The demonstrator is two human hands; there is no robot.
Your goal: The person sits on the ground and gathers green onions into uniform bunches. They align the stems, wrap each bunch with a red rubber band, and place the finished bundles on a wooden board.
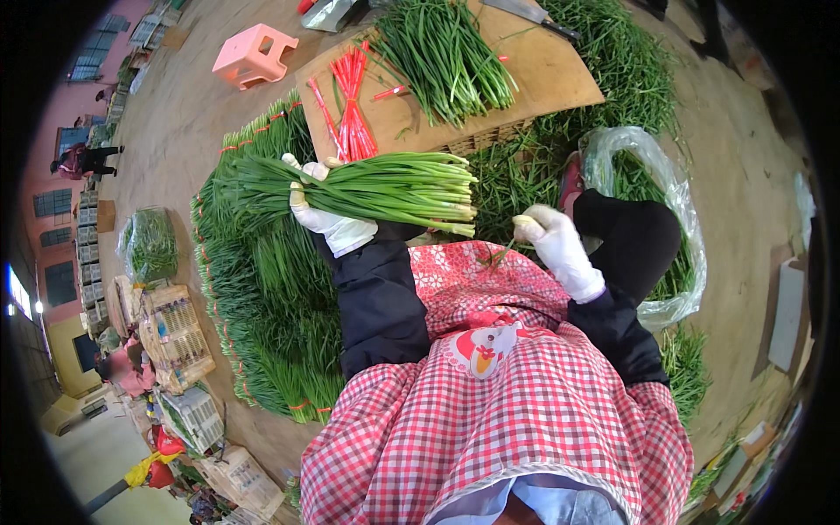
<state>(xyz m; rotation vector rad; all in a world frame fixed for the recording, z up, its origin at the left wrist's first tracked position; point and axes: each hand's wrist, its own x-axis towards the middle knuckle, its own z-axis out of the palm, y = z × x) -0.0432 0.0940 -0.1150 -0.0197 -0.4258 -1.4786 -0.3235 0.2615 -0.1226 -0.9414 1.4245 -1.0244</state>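
My left hand [328, 203], in a white glove, is closed around a bunch of garlic chives [400, 190], its pale cut ends pointing right. My right hand [551, 243], gloved too, is curled just right of those ends, above my lap; whether it holds anything small cannot be told. Beyond them a wooden board [558, 79] bears a loose pile of chives [446, 65], a bundle of red ties [354, 105] pinched at its middle, and a knife [531, 14] at the far edge.
Stacked chive bundles [262, 282] with red bands stand at my left. A plastic bag of greens [689, 262] lies beside my right leg, and loose greens [617, 59] spread behind the board. A pink stool [256, 56] stands far left. People and crates [177, 328] are farther left.
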